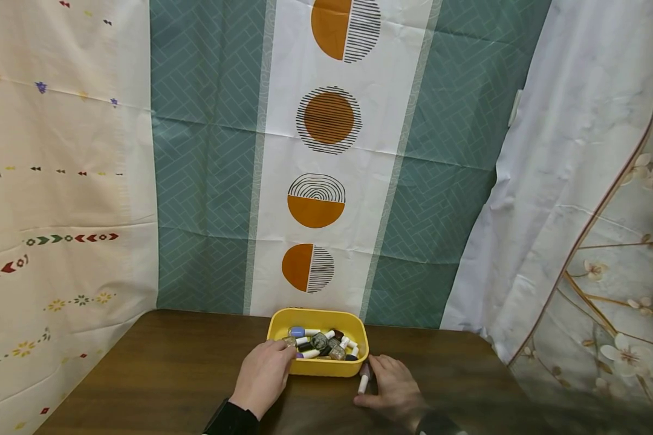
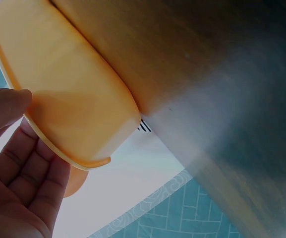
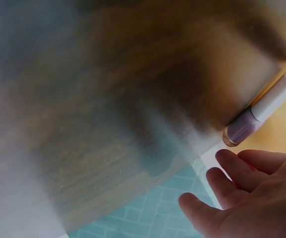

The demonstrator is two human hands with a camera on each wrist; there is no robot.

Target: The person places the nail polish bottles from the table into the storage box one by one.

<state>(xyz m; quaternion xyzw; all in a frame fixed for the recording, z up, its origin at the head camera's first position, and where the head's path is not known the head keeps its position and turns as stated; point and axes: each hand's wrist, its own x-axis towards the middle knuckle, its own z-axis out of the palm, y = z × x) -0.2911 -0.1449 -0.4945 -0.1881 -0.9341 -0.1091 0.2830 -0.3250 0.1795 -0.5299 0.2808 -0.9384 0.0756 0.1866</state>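
A yellow plastic bin (image 1: 332, 368) stands on the table, holding several small nail polish bottles (image 1: 318, 341) with white or dark caps. My left hand (image 1: 263, 373) grips its near left rim; in the left wrist view the thumb presses the outer wall (image 2: 73, 74) while the fingers curl over the edge. Just outside the bin's near right corner is a mauve nail polish bottle (image 3: 243, 127) with a white cap. Around it my right hand (image 1: 396, 383) is spread, the thumb by the cap end and the other fingers apart from the glass.
The dark wooden table (image 1: 168, 368) ends at the back against a hanging green and white cloth (image 1: 207, 181) with orange circles. Patterned cream fabric (image 1: 60, 211) hangs at the left, and a white floral curtain (image 1: 604, 272) at the right.
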